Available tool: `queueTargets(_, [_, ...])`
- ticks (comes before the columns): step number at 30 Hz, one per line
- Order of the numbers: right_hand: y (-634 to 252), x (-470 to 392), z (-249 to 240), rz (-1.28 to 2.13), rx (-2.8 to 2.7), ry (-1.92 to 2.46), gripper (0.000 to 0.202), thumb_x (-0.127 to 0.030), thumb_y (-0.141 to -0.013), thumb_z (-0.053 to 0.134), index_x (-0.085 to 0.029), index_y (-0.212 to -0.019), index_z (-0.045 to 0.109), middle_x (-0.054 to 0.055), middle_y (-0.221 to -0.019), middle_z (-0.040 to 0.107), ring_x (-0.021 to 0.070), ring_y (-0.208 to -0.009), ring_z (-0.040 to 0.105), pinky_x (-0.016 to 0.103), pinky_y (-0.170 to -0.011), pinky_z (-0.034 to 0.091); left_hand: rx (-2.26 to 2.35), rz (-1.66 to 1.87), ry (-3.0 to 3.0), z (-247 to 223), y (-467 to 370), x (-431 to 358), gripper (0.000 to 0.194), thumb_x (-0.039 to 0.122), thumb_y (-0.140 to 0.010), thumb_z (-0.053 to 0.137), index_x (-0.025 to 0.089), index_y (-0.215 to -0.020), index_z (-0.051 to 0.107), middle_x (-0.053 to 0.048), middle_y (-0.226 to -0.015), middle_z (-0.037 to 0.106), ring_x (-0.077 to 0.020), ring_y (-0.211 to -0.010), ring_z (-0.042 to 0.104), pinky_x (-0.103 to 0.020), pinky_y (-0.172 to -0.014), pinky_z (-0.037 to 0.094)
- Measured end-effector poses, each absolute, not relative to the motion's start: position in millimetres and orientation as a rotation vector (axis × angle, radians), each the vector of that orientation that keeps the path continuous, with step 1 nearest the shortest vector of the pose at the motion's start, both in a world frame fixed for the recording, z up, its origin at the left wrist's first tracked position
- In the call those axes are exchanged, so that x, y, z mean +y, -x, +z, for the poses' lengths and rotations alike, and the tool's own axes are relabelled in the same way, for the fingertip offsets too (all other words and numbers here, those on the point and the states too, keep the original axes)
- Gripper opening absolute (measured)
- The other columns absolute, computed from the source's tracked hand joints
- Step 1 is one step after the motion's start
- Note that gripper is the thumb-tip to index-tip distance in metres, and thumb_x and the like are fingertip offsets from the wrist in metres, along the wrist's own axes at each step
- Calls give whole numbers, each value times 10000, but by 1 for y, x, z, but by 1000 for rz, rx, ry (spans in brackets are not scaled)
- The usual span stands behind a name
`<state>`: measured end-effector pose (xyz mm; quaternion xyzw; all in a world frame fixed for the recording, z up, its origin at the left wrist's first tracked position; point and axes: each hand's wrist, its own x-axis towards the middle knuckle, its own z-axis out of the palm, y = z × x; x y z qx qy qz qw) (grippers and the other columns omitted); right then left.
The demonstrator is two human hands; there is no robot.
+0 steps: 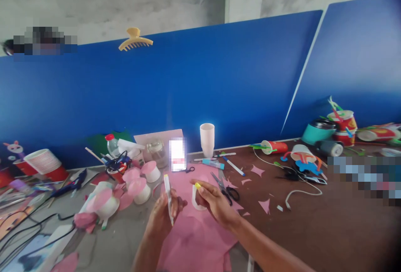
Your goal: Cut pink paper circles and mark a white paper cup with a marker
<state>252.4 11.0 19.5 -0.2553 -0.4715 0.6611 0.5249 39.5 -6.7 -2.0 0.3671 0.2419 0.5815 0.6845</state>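
Observation:
My left hand [161, 215] is closed around a white marker [169, 199] with a yellow upper end, held nearly upright. My right hand [216, 201] pinches a small yellow marker cap [197, 185] between thumb and index finger. Partly hidden by the right hand is a small white paper cup [199, 206]; whether the fingers touch it I cannot tell. Beneath both hands lies pink paper [194, 238]. Black-handled scissors [225, 189] rest just beyond my right hand.
A lit phone [177, 155] and a stack of white cups [207, 138] stand by the blue partition [219, 80]. Pink-covered cups [139, 190] are on the left, with cables nearby. Pink scraps [265, 206], pens [233, 166] and a white cord [300, 192] lie on the right.

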Motion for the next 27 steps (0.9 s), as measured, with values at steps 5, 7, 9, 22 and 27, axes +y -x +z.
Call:
queueTargets(5, [-264, 16, 28, 1708, -1214, 525, 598, -735, -841, 903, -180, -1063, 882, -36, -639, 583, 131, -612, 452, 317, -640, 326, 621, 1223, -859, -9, -40, -1, 424, 602, -887, 935, 202, -969, 820, 33, -558, 611, -212, -727, 689, -441, -969, 643])
queueTargets(7, [-271, 19, 31, 1795, -1257, 486, 580, -704, -819, 935, -165, -1026, 878, -33, -638, 594, 130, -625, 475, 316, -651, 343, 650, 1229, -870, -13, -40, 1, 454, 629, -855, 949, 205, -948, 816, 40, -544, 595, -202, -683, 666, -438, -936, 651])
queueTargets(9, [-280, 25, 33, 1794, -1236, 478, 581, -681, -807, 947, -162, -1056, 869, -41, -635, 584, 129, -619, 481, 311, -657, 372, 674, 1258, -851, -16, -41, 3, 453, 622, -837, 965, 208, -940, 811, 48, -545, 574, -186, -657, 642, -407, -903, 652])
queueTargets(22, [-316, 75, -23, 461, -1760, 1526, 365, -87, -934, 611, -219, -1156, 869, 135, -1163, 893, 312, -1126, 819, 385, -1001, 570, 789, 1186, -955, -7, -60, -7, 494, 657, -786, 981, 195, -915, 863, 13, -581, 615, -223, -687, 638, -476, -910, 624])
queueTargets(27, [-320, 66, -22, 358, -1931, 1558, 401, -138, -992, 597, -212, -1300, 843, 155, -1150, 877, 316, -1086, 800, 418, -1046, 523, 793, 1157, -967, -9, -64, -10, 557, 661, -774, 985, 165, -1005, 878, -18, -637, 665, -237, -712, 664, -446, -871, 594])
